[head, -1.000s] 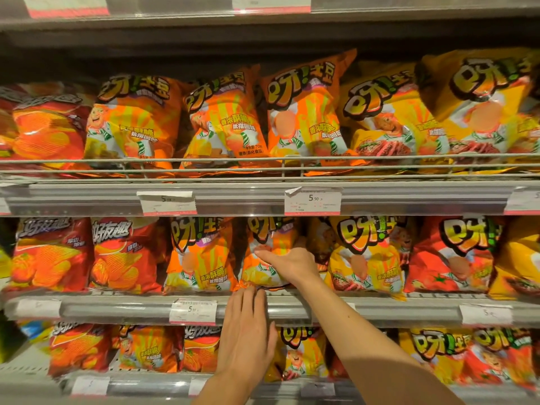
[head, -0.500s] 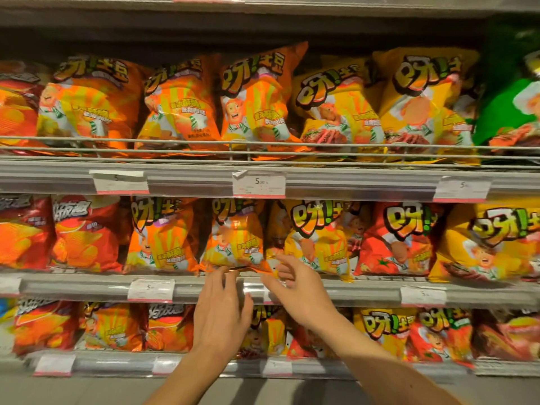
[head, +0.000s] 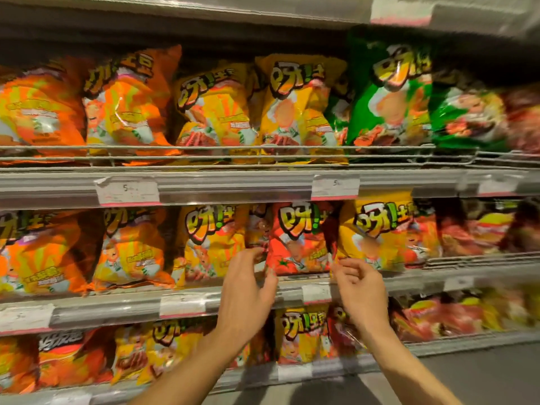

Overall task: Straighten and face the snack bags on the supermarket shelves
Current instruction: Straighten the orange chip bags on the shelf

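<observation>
Shelves were blurry, but our left hand (head: 248, 287) and right hand (head: 361, 287), fingers loosely curled and seemingly holding nothing yet, flanked the red bag (head: 298, 244) at the middle shelf's front edge (head: 117, 306), so we figured grab both bottom corners evenly.

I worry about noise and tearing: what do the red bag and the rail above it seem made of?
Red bag: seemingly thin plastic film, glossy, judging by creases and bright glints. Rail: pale grey with a dull sheen, metal or plastic; blur leaves it open.

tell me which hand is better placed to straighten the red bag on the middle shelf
Left, narrowly. The left hand has its fingertips at the red bag's lower left corner. The right hand sits at the seam between it and the yellow bag.
</observation>
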A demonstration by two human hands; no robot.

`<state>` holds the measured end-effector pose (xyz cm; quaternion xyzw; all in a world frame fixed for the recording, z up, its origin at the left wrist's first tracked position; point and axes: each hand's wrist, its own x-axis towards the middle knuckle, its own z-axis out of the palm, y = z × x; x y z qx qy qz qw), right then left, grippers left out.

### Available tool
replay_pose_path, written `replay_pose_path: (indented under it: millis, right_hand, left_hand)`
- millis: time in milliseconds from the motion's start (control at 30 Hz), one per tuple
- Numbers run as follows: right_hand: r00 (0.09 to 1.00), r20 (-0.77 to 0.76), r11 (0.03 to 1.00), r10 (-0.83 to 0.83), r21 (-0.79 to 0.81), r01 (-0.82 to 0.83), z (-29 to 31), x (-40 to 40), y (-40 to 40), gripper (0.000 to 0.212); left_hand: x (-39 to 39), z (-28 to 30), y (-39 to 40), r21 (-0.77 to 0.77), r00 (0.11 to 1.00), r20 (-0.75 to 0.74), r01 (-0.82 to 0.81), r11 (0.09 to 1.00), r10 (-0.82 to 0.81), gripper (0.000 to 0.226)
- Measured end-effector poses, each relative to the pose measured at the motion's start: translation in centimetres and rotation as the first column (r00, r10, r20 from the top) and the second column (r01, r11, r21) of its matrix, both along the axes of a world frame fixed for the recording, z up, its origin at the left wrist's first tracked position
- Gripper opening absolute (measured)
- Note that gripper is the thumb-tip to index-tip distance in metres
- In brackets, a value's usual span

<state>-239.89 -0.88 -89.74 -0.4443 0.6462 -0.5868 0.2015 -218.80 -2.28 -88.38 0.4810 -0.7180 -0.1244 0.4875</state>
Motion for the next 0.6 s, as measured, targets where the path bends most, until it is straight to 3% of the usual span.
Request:
replay_pose_path:
  millis: [133,233,300,433,600]
  right_hand:
    - [0.968,-0.119,0.973,-0.220,-0.096,0.209,0.8,-5.3,0.6,0.027]
    - [0.933,-0.201,0.953,-0.299,-0.113,0.281,1.6,-8.3,0.1,0.066]
    - [0.953,-0.213,0.977,-0.214,-0.050,0.208,2.1,-10.0,-0.9,0.095]
    - [0.993,-0.096,0.997,0.062,0.053,-0.057,3.1,-11.5,-3.2,0.114]
    - [0.985,-0.085,0.982,0.147,0.135,-0.135,3.6,-12.3,-5.5,0.121]
  left_hand:
    - [-4.1,0.3,-2.0,0.069,1.000,-0.025,-0.017,0.998,0.018,0.053]
    - [-6.2,0.6,-4.1,0.146,0.999,-0.041,-0.010,0.989,0.016,0.091]
    - [-7.3,0.6,-5.2,0.199,0.997,-0.054,-0.037,0.979,0.048,0.098]
    - [-8.1,0.5,-7.2,0.287,0.990,-0.036,-0.121,0.950,0.137,0.089]
    - [-7.4,1.2,-7.9,0.238,0.990,-0.143,0.025,0.971,0.010,0.054]
